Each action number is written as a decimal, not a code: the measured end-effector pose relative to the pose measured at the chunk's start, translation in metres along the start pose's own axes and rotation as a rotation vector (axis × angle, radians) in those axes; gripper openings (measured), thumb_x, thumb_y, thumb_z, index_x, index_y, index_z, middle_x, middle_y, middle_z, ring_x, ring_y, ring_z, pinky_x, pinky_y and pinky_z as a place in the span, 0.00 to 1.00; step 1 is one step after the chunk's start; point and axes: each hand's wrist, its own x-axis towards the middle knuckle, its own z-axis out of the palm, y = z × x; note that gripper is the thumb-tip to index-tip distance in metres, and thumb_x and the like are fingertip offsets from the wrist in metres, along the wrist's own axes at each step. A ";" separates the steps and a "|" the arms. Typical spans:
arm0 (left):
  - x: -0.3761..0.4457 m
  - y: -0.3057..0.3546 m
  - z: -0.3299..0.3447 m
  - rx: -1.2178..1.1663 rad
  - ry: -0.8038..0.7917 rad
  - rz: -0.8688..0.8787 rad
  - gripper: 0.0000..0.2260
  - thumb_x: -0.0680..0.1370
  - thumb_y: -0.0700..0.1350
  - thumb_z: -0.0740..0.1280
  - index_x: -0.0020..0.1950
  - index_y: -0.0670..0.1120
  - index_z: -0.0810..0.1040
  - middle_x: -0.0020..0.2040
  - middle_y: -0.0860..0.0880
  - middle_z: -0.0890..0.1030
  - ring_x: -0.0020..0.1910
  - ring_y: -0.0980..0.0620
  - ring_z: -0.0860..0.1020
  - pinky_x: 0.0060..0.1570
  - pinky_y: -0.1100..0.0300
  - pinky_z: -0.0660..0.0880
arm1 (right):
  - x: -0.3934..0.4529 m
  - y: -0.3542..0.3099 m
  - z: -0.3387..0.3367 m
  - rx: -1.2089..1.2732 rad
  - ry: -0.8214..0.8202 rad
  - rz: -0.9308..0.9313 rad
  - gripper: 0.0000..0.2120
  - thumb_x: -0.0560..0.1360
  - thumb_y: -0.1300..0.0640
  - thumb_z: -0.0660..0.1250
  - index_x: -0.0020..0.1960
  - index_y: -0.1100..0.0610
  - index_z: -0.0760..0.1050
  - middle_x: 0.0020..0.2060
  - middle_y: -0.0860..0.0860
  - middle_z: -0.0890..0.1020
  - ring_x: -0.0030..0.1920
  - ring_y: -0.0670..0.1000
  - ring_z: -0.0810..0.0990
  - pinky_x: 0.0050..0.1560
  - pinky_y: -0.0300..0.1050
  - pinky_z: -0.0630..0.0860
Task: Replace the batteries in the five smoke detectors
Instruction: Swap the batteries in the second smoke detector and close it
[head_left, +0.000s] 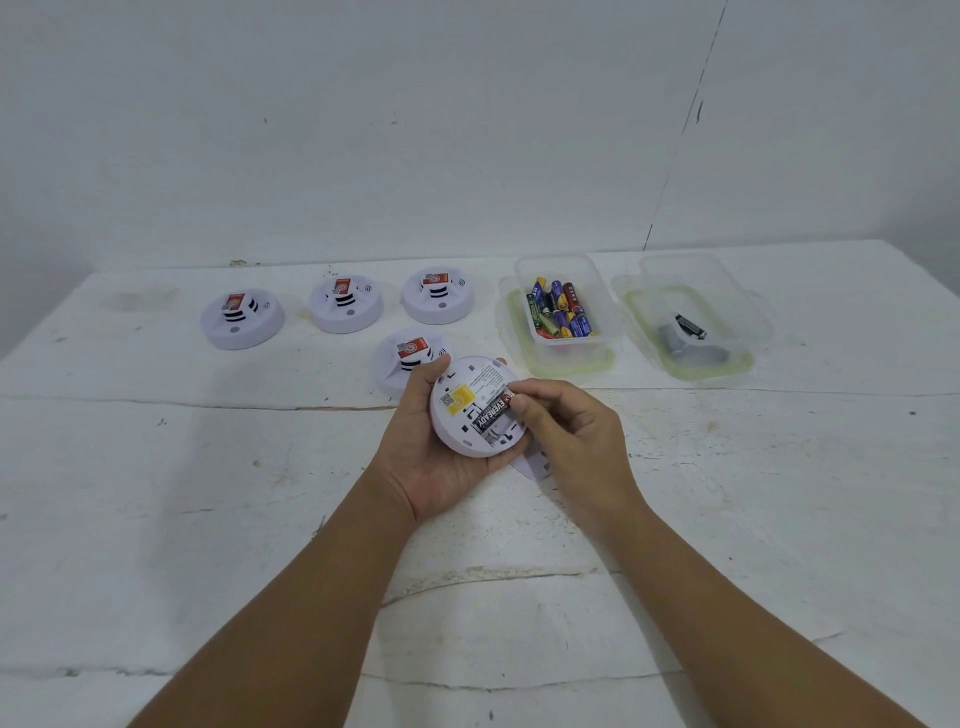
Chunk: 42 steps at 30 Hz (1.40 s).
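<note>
near the far left edge of the bench (156, 467), three smoke detectors in a row (242, 318), (345, 303), (439, 295), all face up with red stickers. just nearer, a fourth detector (410, 358), partly hidden behind the hands.

near the middle of the bench, left hand (441, 457) cupped under the fifth detector (470, 408), fingers and thumb curled round its rim, back side turned up, yellow label visible. in the open compartment, a black battery (491, 413) lying tilted, one end raised. right hand (563, 423) pinching the raised end between thumb and forefinger, other fingers loosely curled. under the hands, a white piece (532, 462) on the bench, probably the back cover; hard to tell.

toward the far right edge, a clear box of mixed batteries (563, 306), and beside it a second clear box (691, 322) holding a few dark ones, probably the used ones.

cannot tell whether battery going in or coming out. if out: lift the raised end away from the spring, not sideways. if in: check the plus mark first, push the flat end against the spring, then press down until seated. important to hold the detector level, so nothing slips.
</note>
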 end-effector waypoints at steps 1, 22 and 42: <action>0.000 0.000 0.001 0.006 0.004 0.004 0.28 0.75 0.56 0.69 0.72 0.43 0.77 0.65 0.37 0.79 0.66 0.40 0.74 0.70 0.41 0.71 | 0.001 0.002 -0.001 -0.022 -0.001 -0.004 0.07 0.79 0.69 0.71 0.55 0.63 0.84 0.48 0.57 0.88 0.51 0.52 0.87 0.51 0.43 0.83; 0.000 0.001 -0.002 -0.015 -0.012 0.004 0.26 0.77 0.57 0.68 0.69 0.42 0.79 0.65 0.37 0.79 0.67 0.39 0.74 0.75 0.40 0.66 | -0.003 -0.006 0.001 0.014 -0.009 0.028 0.11 0.77 0.72 0.70 0.58 0.67 0.83 0.50 0.57 0.88 0.51 0.48 0.87 0.48 0.37 0.82; 0.001 0.000 -0.002 -0.036 -0.053 -0.011 0.26 0.75 0.56 0.72 0.65 0.40 0.80 0.63 0.36 0.80 0.61 0.38 0.79 0.75 0.42 0.66 | -0.012 -0.013 -0.002 -0.438 0.087 -0.290 0.05 0.80 0.60 0.72 0.55 0.54 0.83 0.48 0.43 0.85 0.53 0.46 0.84 0.54 0.37 0.78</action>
